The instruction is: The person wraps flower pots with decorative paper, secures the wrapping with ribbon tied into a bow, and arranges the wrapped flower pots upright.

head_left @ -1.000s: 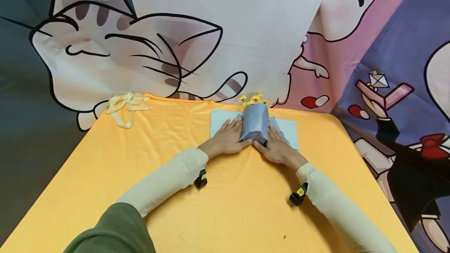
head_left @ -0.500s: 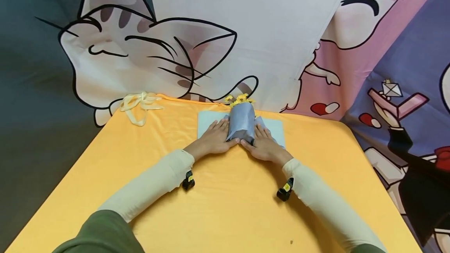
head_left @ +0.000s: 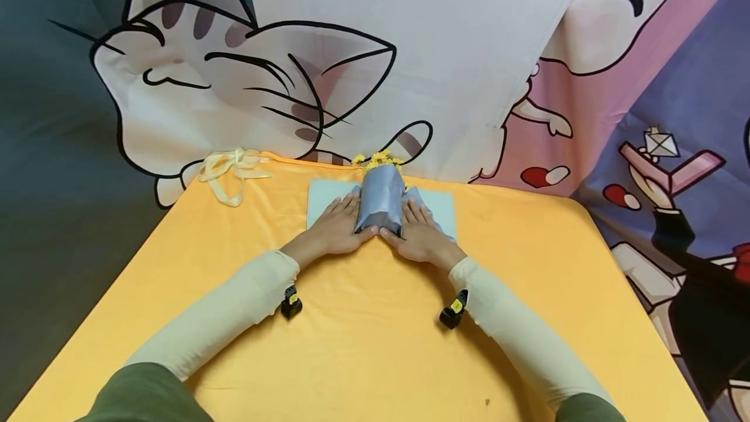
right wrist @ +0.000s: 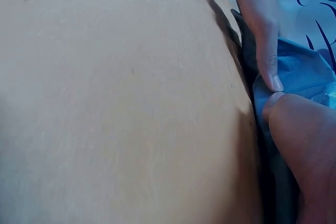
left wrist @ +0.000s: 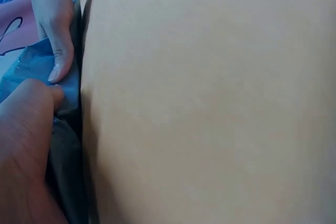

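A bouquet of yellow flowers (head_left: 379,160) in blue-grey wrapping paper (head_left: 381,195) lies on a pale blue sheet (head_left: 321,197) near the table's far edge. My left hand (head_left: 338,225) rests flat along its left side, fingers straight and pointing away from me. On the right side, my right hand (head_left: 417,234) lies the same way, over a flared edge of the wrapping. Both thumbs point inward and nearly meet at the wrapping's near end. In the left wrist view the thumbs touch the blue wrapping (left wrist: 39,59). The right wrist view shows wrapping (right wrist: 302,66) beneath them too.
A cream ribbon bow (head_left: 234,168) lies at the table's far left corner. The yellow cloth (head_left: 351,344) covers the table. A printed cartoon curtain (head_left: 457,51) hangs right behind the far edge. A small dark speck (head_left: 487,402) marks the cloth near the front.
Both hands, the bouquet and the pale blue sheet have slid left together along the table. The hands keep the same pose beside the bouquet. The head view has also shifted slightly.
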`<state>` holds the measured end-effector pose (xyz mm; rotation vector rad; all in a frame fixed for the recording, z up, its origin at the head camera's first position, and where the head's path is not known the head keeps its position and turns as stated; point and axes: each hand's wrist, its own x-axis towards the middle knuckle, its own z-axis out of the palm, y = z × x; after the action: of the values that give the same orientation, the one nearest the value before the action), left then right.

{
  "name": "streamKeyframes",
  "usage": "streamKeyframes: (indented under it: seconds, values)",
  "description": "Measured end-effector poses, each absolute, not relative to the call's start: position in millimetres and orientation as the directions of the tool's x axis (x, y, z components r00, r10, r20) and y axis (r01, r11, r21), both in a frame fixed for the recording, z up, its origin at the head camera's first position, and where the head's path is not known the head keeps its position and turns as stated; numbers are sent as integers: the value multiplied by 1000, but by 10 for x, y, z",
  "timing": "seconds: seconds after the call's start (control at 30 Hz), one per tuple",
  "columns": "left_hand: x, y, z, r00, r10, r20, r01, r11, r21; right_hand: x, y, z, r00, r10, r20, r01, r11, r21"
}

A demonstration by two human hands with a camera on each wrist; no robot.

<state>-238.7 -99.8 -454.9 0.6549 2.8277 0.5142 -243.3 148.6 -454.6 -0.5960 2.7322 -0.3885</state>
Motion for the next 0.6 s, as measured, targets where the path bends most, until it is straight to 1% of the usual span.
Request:
streamKeyframes:
  seconds: [0.17, 0.3, 0.47, 0.6]
  values:
    - [-2407, -1046, -4574, -886, 446, -127, 374, 849, 374, -2471, 1405, -4539, -863, -429, -267, -355, 891, -283]
    - [-2422, -1050, -4558, -886, 444, -135, 372, 854, 365, -2497, 1413, -4520, -861, -430, -272, -352, 889, -292]
    - [-2400, -1063, -4556, -881, 456, -125, 384, 844, 375, -2496, 1479, -4421, -850, -458, -260, -359, 865, -351]
    - [-2389, -1071, -4561, -884, 454, -109, 384, 840, 383, -2540, 1519, -4272, -854, -442, -273, -305, 852, -426]
